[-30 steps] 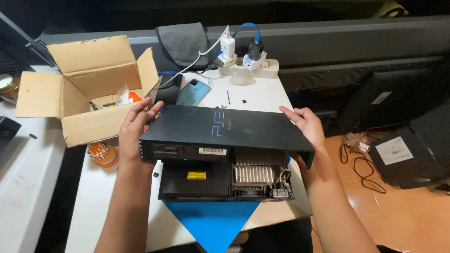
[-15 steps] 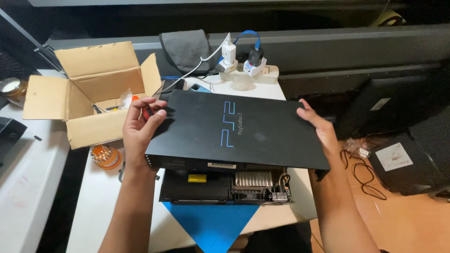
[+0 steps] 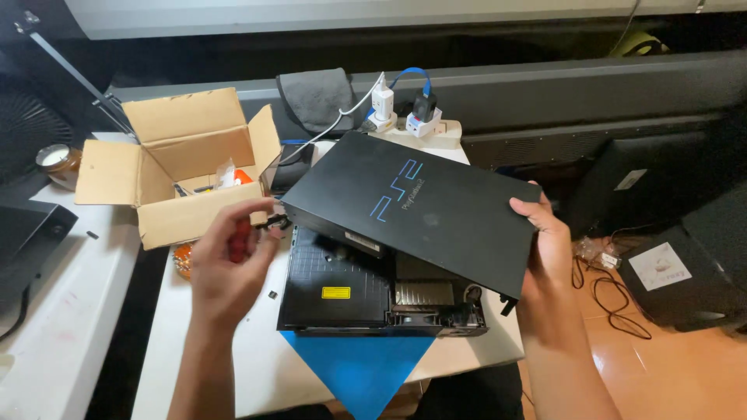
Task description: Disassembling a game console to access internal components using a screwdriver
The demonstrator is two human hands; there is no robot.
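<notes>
Open white tabletop [image 3: 226, 350] lies below the left hand's fingers [image 3: 233, 249]; an open brown cardboard box [image 3: 183, 175] crowds just beyond them, the lifted black plastic console cover [image 3: 420, 206] blocks rightward.

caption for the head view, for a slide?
Right hand lifts black console cover off opened console; left hand holds red-handled tool.

Head view: right hand [image 3: 545, 249] grips the right edge of a black console cover [image 3: 412, 206], lifted and tilted above the opened console chassis [image 3: 373, 292], which lies on a white table [image 3: 233, 350] w/ a blue triangular sheet [image 3: 358, 369] under its near edge. Left hand [image 3: 229, 260], just left of the cover's corner, closes on a small red-handled tool [image 3: 241, 237]. Behind: open cardboard box [image 3: 179, 171] at left, power strip w/ plugs [image 3: 412, 124] and grey cloth [image 3: 315, 97] at the table's far edge.
</notes>
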